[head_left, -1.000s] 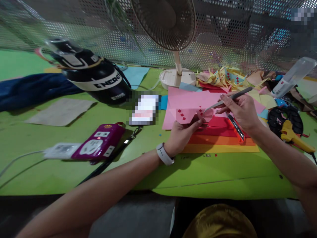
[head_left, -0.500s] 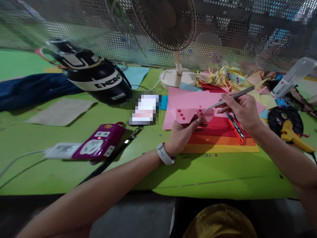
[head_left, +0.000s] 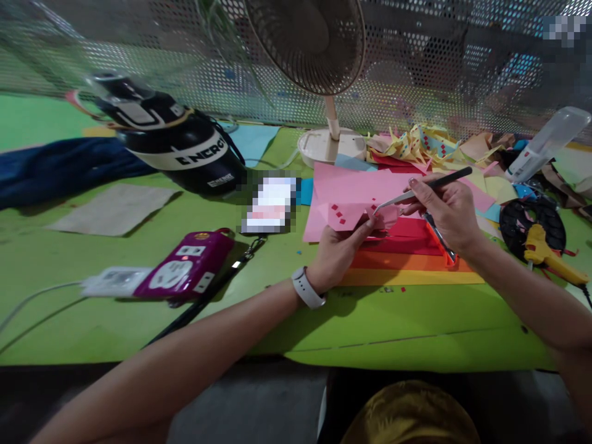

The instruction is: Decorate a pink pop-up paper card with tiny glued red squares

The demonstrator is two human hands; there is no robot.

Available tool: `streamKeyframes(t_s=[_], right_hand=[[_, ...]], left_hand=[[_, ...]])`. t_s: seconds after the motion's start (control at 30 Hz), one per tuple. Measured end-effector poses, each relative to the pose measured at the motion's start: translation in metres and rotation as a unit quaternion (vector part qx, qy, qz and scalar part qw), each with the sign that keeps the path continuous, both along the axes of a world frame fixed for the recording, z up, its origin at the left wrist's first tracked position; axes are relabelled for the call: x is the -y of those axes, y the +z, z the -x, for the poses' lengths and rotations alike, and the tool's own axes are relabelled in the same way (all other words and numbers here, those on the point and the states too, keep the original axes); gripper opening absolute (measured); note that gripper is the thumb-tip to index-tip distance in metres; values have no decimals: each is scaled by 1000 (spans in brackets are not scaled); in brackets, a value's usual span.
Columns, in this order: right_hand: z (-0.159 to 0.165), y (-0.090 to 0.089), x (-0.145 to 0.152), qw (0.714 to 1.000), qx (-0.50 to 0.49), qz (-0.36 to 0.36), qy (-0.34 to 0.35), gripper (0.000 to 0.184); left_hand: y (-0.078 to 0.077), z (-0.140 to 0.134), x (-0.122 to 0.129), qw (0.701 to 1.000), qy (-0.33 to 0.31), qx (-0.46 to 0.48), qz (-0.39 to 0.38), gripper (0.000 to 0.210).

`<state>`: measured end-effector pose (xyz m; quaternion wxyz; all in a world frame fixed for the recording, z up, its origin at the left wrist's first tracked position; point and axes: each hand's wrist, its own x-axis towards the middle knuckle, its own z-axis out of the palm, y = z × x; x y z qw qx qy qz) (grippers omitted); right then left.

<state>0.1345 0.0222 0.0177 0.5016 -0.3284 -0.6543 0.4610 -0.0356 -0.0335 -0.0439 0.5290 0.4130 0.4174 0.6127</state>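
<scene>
My right hand (head_left: 446, 206) grips a pair of tweezers (head_left: 411, 192), whose tips reach down to my left fingertips. My left hand (head_left: 340, 250) pinches a pink piece of paper (head_left: 356, 221) between thumb and fingers; the exact spot at the tweezer tips is too small to make out. Small red paper diamonds (head_left: 339, 214) lie to the left of the fingertips. Underneath are a pink sheet (head_left: 340, 185) and stacked red, orange and yellow sheets (head_left: 393, 276). An orange utility knife (head_left: 446, 246) rests on the stack, partly hidden by my right hand.
Left of the paper lie a phone (head_left: 271, 206) and a purple power adapter (head_left: 185, 265) with a cable. A black jug (head_left: 185, 148) and a fan (head_left: 333, 145) stand behind. Paper scraps (head_left: 430, 145), a clear bottle (head_left: 548, 145) and a yellow glue gun (head_left: 548, 256) are to the right.
My right hand and the tweezers have shifted slightly left and down, bringing the tips closer to my left thumb. My left hand has barely moved.
</scene>
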Motion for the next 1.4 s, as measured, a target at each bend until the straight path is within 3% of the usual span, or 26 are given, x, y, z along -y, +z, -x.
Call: streamKeyframes(t_s=[0.4, 0.73, 1.4], right_hand=[[-4, 1, -3, 1000, 8, 4, -17, 33], [-5, 1, -4, 999, 29, -12, -42, 39], [-6, 0, -5, 999, 20, -10, -26, 36]], left_hand=[[0, -1, 0, 1000, 7, -15, -8, 33], [-1, -1, 0, 1000, 4, -15, -13, 33], [-3, -1, -1, 1000, 7, -9, -14, 32]])
